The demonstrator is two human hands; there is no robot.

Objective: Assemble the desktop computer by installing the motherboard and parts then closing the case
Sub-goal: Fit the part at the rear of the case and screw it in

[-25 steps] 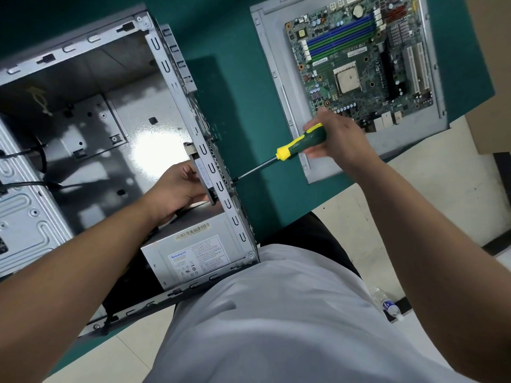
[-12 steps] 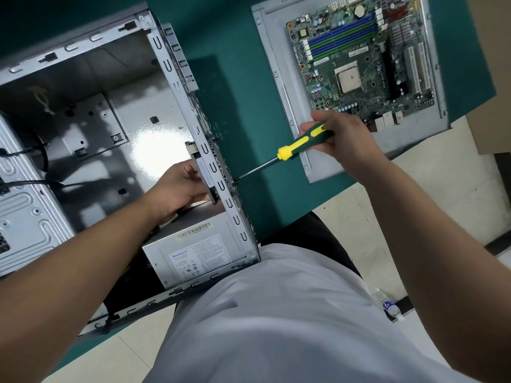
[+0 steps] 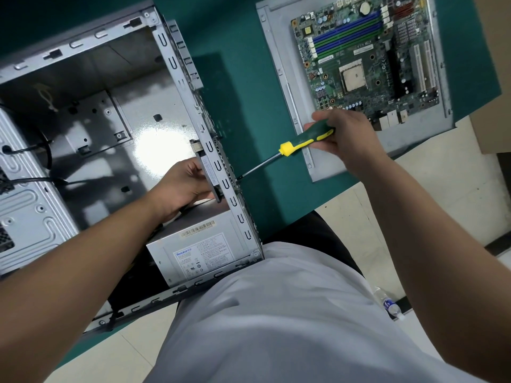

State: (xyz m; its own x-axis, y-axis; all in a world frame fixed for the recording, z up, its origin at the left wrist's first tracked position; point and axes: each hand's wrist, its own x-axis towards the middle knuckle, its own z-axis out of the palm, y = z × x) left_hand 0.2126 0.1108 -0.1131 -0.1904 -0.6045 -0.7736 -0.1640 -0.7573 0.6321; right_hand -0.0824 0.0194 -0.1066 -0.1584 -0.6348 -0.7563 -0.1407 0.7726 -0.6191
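Left hand (image 3: pixel 184 186) inside the case (image 3: pixel 177 64), fingers curled on a small bracketed part (image 3: pixel 208 172) — likely bracing it against the rear wall. Right hand (image 3: pixel 351 136) wraps the screwdriver (image 3: pixel 279 156), tip at that wall from outside. Screw itself not visible. Motherboard (image 3: pixel 367 56) lies on a panel right of the case — uninstalled.

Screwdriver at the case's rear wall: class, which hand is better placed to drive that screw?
Right. The right hand already grips the screwdriver, its tip against the case rear wall. The left hand is inside, holding a part against that wall.
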